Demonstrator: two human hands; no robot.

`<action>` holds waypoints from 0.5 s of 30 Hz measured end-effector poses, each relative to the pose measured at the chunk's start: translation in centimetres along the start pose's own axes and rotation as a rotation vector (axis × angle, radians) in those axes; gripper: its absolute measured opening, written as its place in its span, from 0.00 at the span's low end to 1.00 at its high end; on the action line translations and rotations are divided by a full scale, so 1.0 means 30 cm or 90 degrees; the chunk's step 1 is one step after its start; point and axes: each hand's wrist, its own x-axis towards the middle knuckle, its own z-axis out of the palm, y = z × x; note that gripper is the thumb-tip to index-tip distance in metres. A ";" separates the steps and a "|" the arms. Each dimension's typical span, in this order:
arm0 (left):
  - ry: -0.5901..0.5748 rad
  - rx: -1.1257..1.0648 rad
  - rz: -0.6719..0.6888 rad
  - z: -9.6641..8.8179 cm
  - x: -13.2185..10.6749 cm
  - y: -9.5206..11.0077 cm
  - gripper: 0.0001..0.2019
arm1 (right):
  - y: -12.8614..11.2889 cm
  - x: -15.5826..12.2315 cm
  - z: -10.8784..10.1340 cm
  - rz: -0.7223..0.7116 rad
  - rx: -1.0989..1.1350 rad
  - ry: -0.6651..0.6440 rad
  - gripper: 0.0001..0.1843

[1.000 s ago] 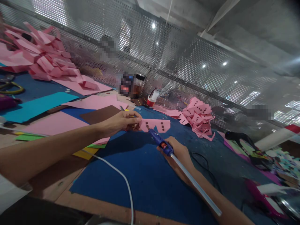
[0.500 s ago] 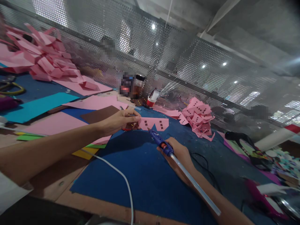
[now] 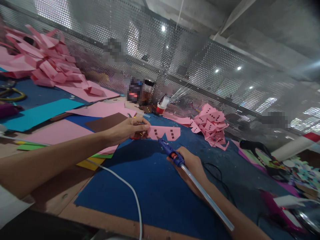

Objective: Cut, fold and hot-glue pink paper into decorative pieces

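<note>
My left hand (image 3: 130,129) pinches the left end of a pink paper cut-out (image 3: 165,132) with small dark squares, holding it just above the blue mat (image 3: 150,180). My right hand (image 3: 191,166) grips a blue glue gun (image 3: 170,152) with a clear glue stick (image 3: 207,199) running back along my forearm. The gun's nozzle touches the lower edge of the pink cut-out near its notch.
A pile of similar pink cut-outs (image 3: 211,124) lies behind on the mat. Pink, teal and brown sheets (image 3: 62,113) cover the left side, with a heap of pink strips (image 3: 42,60) far left. A white cable (image 3: 125,186) crosses the front. A perforated metal screen (image 3: 175,66) stands behind.
The pink cut-out and glue gun nozzle have shifted slightly up; both hands hold their grips almost unchanged.
</note>
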 end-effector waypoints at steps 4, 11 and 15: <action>0.001 -0.012 -0.005 -0.002 0.002 -0.003 0.11 | 0.000 0.000 -0.002 0.009 -0.005 -0.006 0.10; -0.002 -0.015 -0.003 -0.002 0.003 -0.003 0.10 | 0.004 -0.004 0.005 0.002 -0.013 0.000 0.10; 0.002 -0.004 -0.007 -0.001 0.000 -0.001 0.10 | 0.005 -0.003 0.008 0.008 -0.014 0.005 0.09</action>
